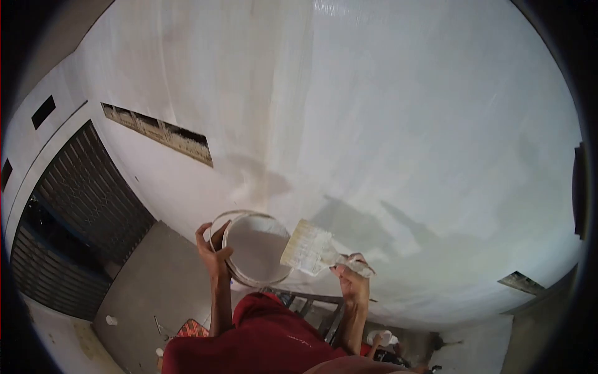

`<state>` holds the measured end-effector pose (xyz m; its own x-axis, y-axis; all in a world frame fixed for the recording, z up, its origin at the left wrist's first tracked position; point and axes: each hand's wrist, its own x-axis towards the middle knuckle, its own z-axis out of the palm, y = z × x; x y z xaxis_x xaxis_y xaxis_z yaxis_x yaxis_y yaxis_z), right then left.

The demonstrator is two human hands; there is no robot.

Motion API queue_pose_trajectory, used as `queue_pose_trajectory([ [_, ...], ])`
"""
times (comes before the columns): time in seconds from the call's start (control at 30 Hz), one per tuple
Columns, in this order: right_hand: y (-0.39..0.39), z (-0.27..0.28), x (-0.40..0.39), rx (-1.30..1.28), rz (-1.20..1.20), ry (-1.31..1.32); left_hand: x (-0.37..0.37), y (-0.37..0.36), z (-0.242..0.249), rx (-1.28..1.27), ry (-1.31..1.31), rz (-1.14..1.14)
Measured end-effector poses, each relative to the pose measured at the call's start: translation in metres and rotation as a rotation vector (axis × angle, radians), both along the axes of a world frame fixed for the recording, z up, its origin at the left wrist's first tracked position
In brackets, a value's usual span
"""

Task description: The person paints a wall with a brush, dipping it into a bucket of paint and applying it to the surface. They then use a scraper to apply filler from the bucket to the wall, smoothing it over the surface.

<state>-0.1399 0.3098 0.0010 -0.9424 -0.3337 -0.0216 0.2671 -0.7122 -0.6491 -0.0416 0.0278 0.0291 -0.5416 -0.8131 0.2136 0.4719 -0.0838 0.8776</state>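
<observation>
My left hand (215,249) grips the side of a round paint bucket (256,248), its thumb at the rim. Pale, whitish paint fills the part of the bucket I can see, and a thin handle loops over its left side. In my right hand (354,273) is a wide paintbrush (306,248), held by its handle. White paint coats the brush, and its bristles point left, close to the bucket's right rim. In front of both hands rises a large wall (398,137) with streaky white paint on it.
Beneath me is a dark ladder (324,311). A slatted vent opening (159,132) sits in the wall at left, near a dark folding gate (75,212). Below right, another person's hand is near a white container (385,338). A small white cup (111,320) stands on the floor.
</observation>
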Motion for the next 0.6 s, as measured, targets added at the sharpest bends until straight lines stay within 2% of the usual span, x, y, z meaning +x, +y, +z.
queue_pose_trajectory([
  [0.27,0.005,0.013,0.000,0.130,0.016,0.112,0.010,0.009,0.010,-0.035,0.041,0.031],
  [0.47,0.005,0.016,0.004,0.100,0.015,0.081,0.012,0.011,0.011,-0.085,-0.022,0.003],
  [0.6,0.005,0.013,0.003,0.170,-0.002,0.113,0.012,0.011,0.014,-0.108,0.004,-0.113],
])
